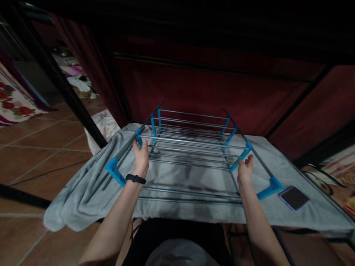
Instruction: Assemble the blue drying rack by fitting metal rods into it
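A folding drying rack (191, 140) of grey metal rods with blue plastic joints stands on a grey cloth (188, 178). My left hand (141, 157), with a black band on the wrist, has its thumb and fingers around a blue joint (138, 135) on the rack's left side. At the right side, my right hand (245, 170) is beside another blue joint (245, 150). Its thumb is at the joint's lower edge, with the fingers apart and slightly bent. Whether it presses on the joint is hard to see.
A dark-screened phone (294, 197) lies on the cloth at the right. Dark red curtain (210, 88) hangs behind the rack. Black metal posts (63, 85) frame the surface. Tiled floor (41, 147), a cable and a pile of clutter (79, 81) are at the left.
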`<control>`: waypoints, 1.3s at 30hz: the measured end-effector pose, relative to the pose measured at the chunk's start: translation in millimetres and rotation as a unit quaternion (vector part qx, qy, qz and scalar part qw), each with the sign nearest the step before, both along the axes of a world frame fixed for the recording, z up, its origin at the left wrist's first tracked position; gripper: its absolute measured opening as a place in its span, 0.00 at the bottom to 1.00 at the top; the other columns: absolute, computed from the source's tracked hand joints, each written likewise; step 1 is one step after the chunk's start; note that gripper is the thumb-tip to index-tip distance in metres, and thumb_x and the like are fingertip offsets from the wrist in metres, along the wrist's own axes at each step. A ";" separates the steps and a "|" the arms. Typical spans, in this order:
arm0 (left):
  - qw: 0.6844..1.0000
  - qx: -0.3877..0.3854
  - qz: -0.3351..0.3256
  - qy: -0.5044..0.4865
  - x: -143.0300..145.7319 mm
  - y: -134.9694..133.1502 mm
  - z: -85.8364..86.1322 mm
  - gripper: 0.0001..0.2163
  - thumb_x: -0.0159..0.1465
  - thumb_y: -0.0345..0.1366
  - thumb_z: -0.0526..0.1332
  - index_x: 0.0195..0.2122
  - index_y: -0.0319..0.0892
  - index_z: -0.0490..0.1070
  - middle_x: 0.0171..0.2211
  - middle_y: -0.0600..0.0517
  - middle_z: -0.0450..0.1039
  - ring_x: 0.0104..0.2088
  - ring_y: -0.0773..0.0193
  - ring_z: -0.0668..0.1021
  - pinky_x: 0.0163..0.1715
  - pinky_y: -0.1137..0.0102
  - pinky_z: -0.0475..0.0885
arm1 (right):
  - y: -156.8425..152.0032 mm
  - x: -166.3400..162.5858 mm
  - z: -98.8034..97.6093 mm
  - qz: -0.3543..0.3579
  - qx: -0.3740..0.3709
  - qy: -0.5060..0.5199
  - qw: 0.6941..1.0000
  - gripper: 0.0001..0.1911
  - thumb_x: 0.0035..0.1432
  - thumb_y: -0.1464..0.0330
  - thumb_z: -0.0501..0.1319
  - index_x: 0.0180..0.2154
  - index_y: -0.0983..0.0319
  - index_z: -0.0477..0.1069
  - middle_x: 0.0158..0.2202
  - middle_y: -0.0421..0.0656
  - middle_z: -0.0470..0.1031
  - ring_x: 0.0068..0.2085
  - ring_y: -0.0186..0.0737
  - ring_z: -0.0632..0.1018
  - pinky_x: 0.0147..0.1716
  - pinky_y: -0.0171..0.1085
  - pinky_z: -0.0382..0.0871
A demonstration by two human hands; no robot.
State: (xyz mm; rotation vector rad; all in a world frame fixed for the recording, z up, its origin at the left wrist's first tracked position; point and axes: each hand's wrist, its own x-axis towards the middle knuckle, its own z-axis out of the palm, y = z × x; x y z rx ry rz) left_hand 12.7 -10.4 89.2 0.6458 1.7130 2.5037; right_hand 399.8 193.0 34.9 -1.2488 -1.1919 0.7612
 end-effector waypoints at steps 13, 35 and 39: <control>0.951 -0.298 0.079 0.026 63.4 -236.7 -140.7 0.09 0.58 0.41 0.63 0.38 0.48 0.78 0.38 0.47 0.79 0.40 0.53 0.79 0.44 0.58 0.75 | -264.4 -85.5 -92.9 0.541 0.105 -0.259 0.793 0.24 0.64 0.69 0.48 0.59 0.51 0.67 0.59 0.44 0.70 0.59 0.45 0.72 0.57 0.50 0.70; 0.886 -0.376 -0.223 0.153 -29.6 -192.0 -146.5 0.12 0.53 0.35 0.66 0.40 0.43 0.75 0.36 0.51 0.71 0.34 0.63 0.73 0.38 0.67 0.72 | -232.1 -173.5 -99.0 0.497 0.198 -0.566 0.627 0.19 0.67 0.73 0.45 0.54 0.59 0.68 0.50 0.48 0.76 0.48 0.44 0.78 0.47 0.40 0.70; 0.850 -0.388 -0.329 0.137 -50.5 -194.6 -141.5 0.13 0.51 0.41 0.70 0.33 0.40 0.74 0.39 0.51 0.72 0.35 0.63 0.72 0.37 0.68 0.71 | -230.0 -174.2 -97.1 0.499 0.199 -0.587 0.606 0.21 0.67 0.74 0.45 0.57 0.59 0.65 0.53 0.47 0.75 0.52 0.41 0.76 0.52 0.38 0.68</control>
